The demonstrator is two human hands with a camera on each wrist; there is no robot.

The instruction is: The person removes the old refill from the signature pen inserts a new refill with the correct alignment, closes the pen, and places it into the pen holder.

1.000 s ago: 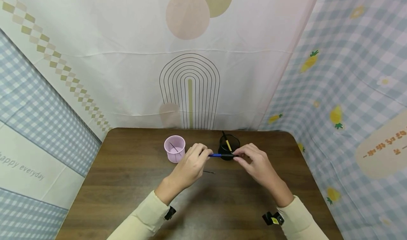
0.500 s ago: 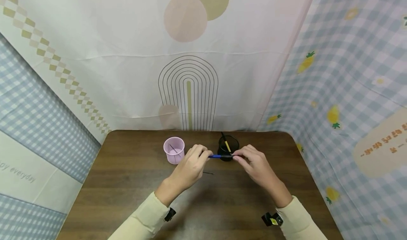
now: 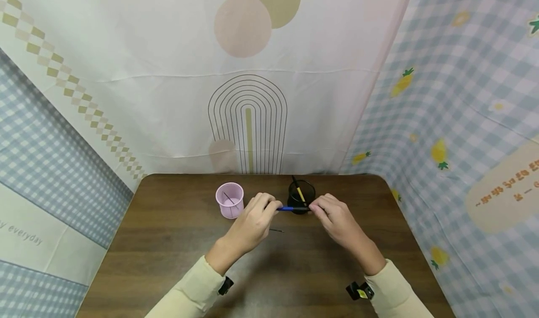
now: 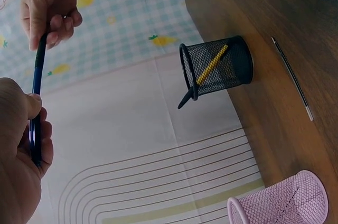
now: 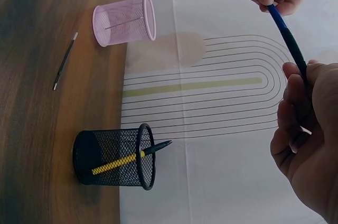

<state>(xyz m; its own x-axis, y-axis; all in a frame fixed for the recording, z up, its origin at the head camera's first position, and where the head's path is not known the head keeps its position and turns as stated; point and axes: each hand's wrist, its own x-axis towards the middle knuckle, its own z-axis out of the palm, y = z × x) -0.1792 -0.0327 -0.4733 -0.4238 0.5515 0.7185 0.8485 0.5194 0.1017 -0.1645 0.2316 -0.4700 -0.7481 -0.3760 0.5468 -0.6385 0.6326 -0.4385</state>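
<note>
Both hands hold a blue pen with a black grip section (image 3: 287, 209) level above the table. The left hand (image 3: 251, 221) grips its blue barrel with curled fingers, as the left wrist view shows. At the black end, the thumb and fingers of my right hand (image 3: 339, 219) pinch the tip, which they hide. Behind the pen stands a black mesh pen holder (image 5: 113, 158) with a yellow and black pen (image 5: 127, 161) leaning in it. A pink mesh pen holder (image 3: 229, 201) is left of the left hand, with a thin dark refill (image 5: 124, 23) inside.
Another thin pen refill (image 4: 292, 77) lies on the wooden table (image 3: 177, 262), just in front of the two holders. A printed cloth (image 3: 177, 98) hangs behind the table's back edge, and a checked cloth (image 3: 455, 98) hangs on the right.
The right hand's fingers have closed further over the pen's black end and turned slightly. The left hand keeps its hold. The head view has shifted a little.
</note>
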